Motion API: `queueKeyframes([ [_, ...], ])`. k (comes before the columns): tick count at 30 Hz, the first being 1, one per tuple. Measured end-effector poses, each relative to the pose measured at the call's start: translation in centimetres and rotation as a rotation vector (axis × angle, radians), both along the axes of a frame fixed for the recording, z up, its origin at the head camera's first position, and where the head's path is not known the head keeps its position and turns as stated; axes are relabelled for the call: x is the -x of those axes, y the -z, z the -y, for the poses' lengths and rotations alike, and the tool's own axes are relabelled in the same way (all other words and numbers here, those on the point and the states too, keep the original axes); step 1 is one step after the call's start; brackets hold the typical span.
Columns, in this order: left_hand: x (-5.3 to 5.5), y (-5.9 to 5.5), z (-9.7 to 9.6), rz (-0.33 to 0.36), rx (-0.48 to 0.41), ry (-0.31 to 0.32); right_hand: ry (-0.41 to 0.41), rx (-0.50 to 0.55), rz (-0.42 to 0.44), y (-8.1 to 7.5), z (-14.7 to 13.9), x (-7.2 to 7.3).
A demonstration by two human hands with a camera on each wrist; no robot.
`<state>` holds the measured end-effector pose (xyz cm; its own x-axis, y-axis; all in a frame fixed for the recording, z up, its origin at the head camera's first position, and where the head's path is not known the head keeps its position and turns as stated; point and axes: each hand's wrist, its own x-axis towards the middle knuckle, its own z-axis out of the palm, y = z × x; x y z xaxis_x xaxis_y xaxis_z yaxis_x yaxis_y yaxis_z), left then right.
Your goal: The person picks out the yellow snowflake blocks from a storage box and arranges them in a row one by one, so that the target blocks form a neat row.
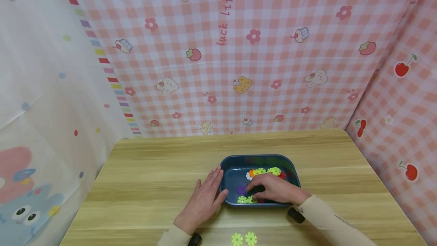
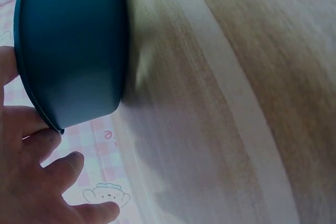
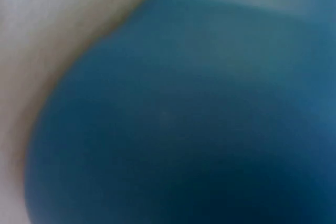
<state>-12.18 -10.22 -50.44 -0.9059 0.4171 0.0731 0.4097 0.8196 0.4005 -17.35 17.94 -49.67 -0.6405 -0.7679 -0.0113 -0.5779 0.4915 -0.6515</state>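
A dark blue rectangular tray (image 1: 233, 179) holds several notched plastic snowflake discs in yellow-green, white, orange, red and purple. My left hand (image 1: 206, 196) rests against its left side, fingers extended along the rim; the left wrist view shows these fingers (image 2: 63, 171) at the tray's rim (image 2: 39, 109). My right hand (image 1: 273, 188) reaches down into the tray, index finger and thumb spread apart. Its fingertips are beside a purple snowflake disc (image 1: 241, 190) and the yellow-green snowflake discs (image 1: 242, 199) at the near wall. The blurred tray wall (image 3: 184, 103) fills most of the right wrist view.
Two yellow-green snowflake discs (image 1: 237, 239) lie side by side on the wooden table (image 1: 153, 177), nearer than the tray. A pink checked cloth (image 1: 205, 67) hangs behind the table, with more patterned cloth (image 1: 406, 109) on the right and pale cloth (image 1: 44, 86) on the left.
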Motion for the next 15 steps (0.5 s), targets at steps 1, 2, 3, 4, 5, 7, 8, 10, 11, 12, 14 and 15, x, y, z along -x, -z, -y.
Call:
queueKeyframes([
  [1, 0.0, 0.01, 0.0, 0.005, 0.001, -0.003, 0.004, -0.007, 0.009, 0.12, 0.13, 0.1],
  [2, 0.01, 0.02, 0.01, 0.01, 0.003, -0.007, 0.008, -0.016, 0.014, 0.22, 0.25, 0.19],
  [3, 0.02, 0.04, 0.02, 0.015, 0.004, -0.009, 0.01, -0.022, 0.017, 0.29, 0.37, 0.26],
  [4, 0.02, 0.04, 0.02, 0.016, 0.003, -0.01, 0.015, -0.03, 0.018, 0.34, 0.48, 0.31],
  [5, 0.03, 0.05, 0.03, 0.017, 0.003, -0.011, 0.02, -0.038, 0.02, 0.38, 0.57, 0.36],
  [7, 0.04, 0.07, 0.03, 0.016, 0.001, -0.011, 0.029, -0.053, 0.017, 0.43, 0.74, 0.42],
  [8, 0.05, 0.08, 0.03, 0.011, -0.002, -0.009, 0.034, -0.061, 0.015, 0.44, 0.81, 0.45],
  [10, 0.06, 0.09, 0.03, 0.007, -0.007, -0.008, 0.04, -0.078, 0.001, 0.51, 0.94, 0.53],
  [11, 0.07, 0.1, 0.03, 0.008, -0.006, -0.007, 0.042, -0.086, -0.004, 0.5, 0.99, 0.55],
  [12, 0.08, 0.09, 0.02, 0.008, -0.007, -0.007, 0.045, -0.092, -0.009, 0.5, 1.02, 0.57],
  [14, 0.1, 0.09, -0.01, 0.018, -0.007, -0.01, 0.054, -0.104, -0.022, 0.51, 1.01, 0.61],
  [15, 0.11, 0.09, -0.03, 0.025, -0.006, -0.012, 0.059, -0.105, -0.028, 0.52, 0.96, 0.63],
])
